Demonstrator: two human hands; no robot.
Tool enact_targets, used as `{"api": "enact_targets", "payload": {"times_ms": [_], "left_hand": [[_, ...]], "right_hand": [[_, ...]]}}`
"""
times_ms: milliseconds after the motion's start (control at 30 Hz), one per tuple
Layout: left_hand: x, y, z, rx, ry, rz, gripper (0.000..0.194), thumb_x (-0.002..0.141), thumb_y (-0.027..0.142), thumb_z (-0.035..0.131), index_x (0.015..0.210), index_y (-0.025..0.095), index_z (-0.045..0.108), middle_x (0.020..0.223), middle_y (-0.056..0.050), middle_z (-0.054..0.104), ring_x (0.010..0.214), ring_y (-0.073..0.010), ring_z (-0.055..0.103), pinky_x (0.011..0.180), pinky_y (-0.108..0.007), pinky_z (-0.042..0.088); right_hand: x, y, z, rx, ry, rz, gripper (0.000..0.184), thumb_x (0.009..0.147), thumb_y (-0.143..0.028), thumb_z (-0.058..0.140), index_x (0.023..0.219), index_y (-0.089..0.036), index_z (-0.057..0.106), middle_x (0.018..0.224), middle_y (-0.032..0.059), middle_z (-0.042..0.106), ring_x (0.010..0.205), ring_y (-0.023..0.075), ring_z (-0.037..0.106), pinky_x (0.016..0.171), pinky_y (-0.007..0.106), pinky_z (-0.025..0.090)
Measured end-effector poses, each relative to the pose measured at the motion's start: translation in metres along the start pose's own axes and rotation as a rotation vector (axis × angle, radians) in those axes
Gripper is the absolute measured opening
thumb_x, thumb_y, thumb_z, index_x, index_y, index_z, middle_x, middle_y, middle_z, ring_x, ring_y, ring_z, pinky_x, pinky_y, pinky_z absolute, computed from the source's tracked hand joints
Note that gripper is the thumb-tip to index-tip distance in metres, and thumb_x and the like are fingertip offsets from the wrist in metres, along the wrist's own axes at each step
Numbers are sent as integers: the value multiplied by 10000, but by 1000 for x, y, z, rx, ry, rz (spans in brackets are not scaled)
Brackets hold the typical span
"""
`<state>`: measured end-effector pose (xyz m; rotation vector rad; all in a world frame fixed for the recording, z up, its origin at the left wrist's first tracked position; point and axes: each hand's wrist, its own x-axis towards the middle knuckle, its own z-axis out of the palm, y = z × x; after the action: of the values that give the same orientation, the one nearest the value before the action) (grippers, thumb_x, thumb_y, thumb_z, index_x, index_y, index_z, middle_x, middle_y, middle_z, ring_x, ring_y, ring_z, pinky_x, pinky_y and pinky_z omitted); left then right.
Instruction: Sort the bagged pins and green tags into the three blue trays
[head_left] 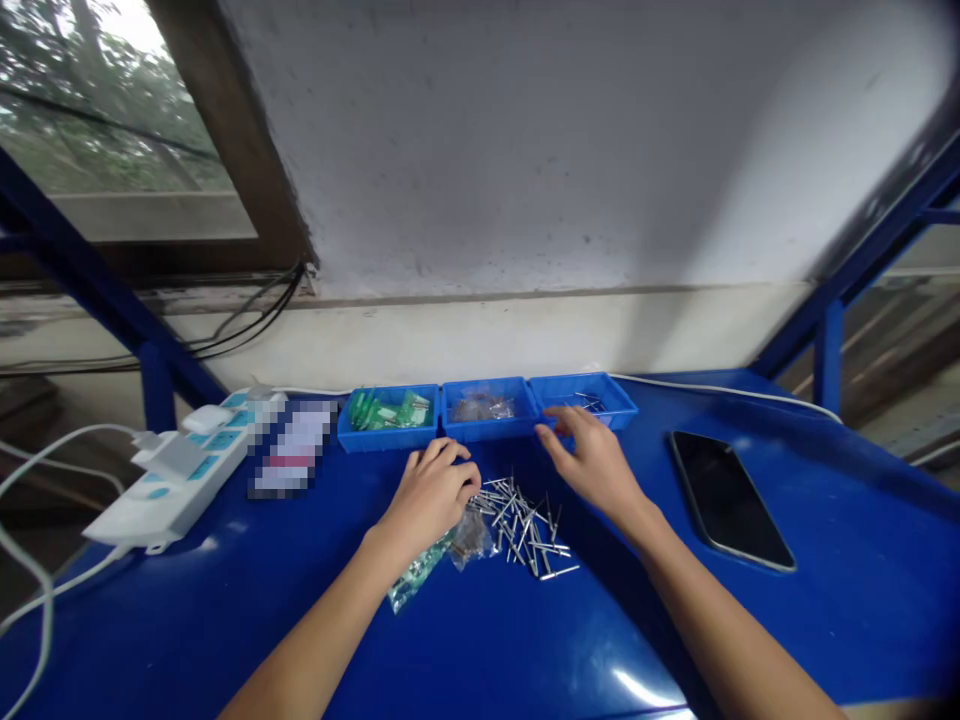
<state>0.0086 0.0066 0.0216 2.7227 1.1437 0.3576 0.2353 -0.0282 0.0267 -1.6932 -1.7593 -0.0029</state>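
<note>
My left hand (433, 492) rests on the blue table with its fingers curled at the edge of a pile of small metal pins (521, 525). Beneath and behind its wrist lie a small clear bag (471, 538) and a bag of green parts (411, 583). My right hand (592, 460) hovers with fingers spread near the rightmost blue tray (615, 410), which holds a few pins. The middle blue tray (487, 425) holds clear bags and the left blue tray (360, 437) holds green parts.
A black phone (727, 497) lies face up to the right. A white power strip (176, 470) with plugged cables sits at the left, a blurred card (294, 450) beside it. A white cable (720, 390) runs along the back edge by the wall.
</note>
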Motion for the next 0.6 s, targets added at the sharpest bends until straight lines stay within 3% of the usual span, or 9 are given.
{"api": "enact_targets", "payload": {"times_ms": [167, 300, 367, 500, 600], "left_hand": [[-9, -9, -1, -75, 103, -53, 143, 891, 187, 424, 833, 196, 555, 1017, -51, 584, 1106, -256, 432, 854, -421, 391], [-10, -9, -5, -223, 180, -39, 143, 902, 212, 402, 844, 195, 532, 923, -45, 585, 989, -224, 486, 854, -389, 409], [-10, -2, -6, -292, 179, -39, 162, 911, 229, 386, 849, 196, 532, 895, -41, 587, 944, -216, 508, 827, -371, 423], [-11, 18, -1, -400, 141, -51, 151, 907, 239, 405, 852, 199, 539, 856, -29, 593, 871, -194, 545, 768, -325, 453], [-13, 28, 5, -393, 214, -66, 121, 889, 217, 438, 900, 188, 555, 935, -51, 602, 933, -206, 548, 819, -344, 456]], "right_hand": [[-16, -32, 27, 132, -180, -190, 237, 881, -315, 479, 1046, -181, 581, 854, 64, 598, 816, 197, 560, 736, 319, 448], [-21, -39, 33, 204, -202, -298, 157, 883, -228, 467, 950, -176, 599, 855, 65, 595, 801, 180, 547, 702, 294, 436], [-21, -41, 31, 298, -174, -266, 149, 887, -228, 463, 858, -174, 599, 795, 48, 588, 754, 163, 544, 679, 276, 430], [-22, -47, 29, 586, -111, -44, 180, 888, -301, 478, 806, -179, 582, 753, 19, 591, 669, 132, 550, 610, 235, 432], [-25, -51, 31, 669, -69, 44, 188, 904, -302, 444, 843, -176, 570, 779, 25, 612, 707, 140, 581, 652, 240, 452]]}}
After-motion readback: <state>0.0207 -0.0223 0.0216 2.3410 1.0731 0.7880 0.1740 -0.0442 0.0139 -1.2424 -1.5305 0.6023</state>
